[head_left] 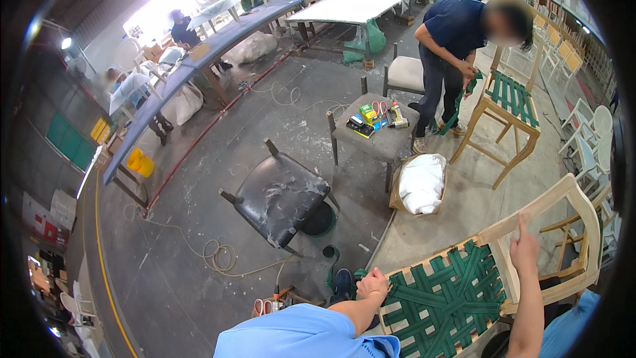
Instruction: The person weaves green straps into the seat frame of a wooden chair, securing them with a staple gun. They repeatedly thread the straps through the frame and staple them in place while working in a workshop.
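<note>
A light wooden chair frame (501, 272) lies tilted in front of me, its seat woven with green webbing (445, 295). At the seat's left corner my left hand (372, 284) is closed, and a green strap end (360, 272) shows beside it. What the fingers grip is hidden. Over the opening of the chair's backrest (555, 200) is my right hand (525, 250), index finger stretched up to the top rail, holding nothing visible. Its other fingers are partly hidden.
An upturned black-seated chair (281, 192) and a grey chair (374, 129) bearing scissors (379, 107) and tools stand ahead. A box with white material (422, 184) is near. A co-worker (457, 46) bends over another webbed chair (513, 99). A hose (222, 258) crosses the floor.
</note>
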Motion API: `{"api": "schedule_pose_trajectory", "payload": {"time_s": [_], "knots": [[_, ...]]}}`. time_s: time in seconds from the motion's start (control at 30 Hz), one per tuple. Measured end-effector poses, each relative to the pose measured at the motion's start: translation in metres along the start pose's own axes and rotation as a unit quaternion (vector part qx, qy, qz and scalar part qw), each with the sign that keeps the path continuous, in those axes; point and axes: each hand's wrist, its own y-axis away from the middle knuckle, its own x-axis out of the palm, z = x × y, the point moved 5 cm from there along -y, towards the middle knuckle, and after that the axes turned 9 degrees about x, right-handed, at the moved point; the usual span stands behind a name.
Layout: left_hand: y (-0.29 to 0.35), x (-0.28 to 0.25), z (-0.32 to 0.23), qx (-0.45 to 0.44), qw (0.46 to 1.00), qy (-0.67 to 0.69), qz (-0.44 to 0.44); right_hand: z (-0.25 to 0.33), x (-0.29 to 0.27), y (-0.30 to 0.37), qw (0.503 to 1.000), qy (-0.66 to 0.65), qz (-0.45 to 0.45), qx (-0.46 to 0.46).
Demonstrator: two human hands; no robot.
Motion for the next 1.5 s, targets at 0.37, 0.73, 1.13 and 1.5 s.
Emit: {"api": "schedule_pose_trajectory", "payload": {"time_s": [0.37, 0.73, 1.13, 1.5], "knots": [[0.009, 0.001, -0.004, 0.003, 1.0, 0.005, 0.012, -0.017, -0.041, 0.007, 0.968, -0.154, -0.199, 0.001], [0.003, 0.002, -0.002, -0.006, 1.0, 0.011, 0.008, -0.032, -0.032, 0.006, 0.978, -0.106, -0.146, 0.101], [0.003, 0.001, -0.007, 0.0, 1.0, 0.016, 0.019, -0.009, 0.094, 0.051, 0.976, 0.145, 0.156, 0.041], [0.002, 0.004, -0.004, -0.004, 1.0, 0.006, 0.009, -0.004, 0.128, 0.042, 0.96, 0.17, 0.207, 0.08]]}}
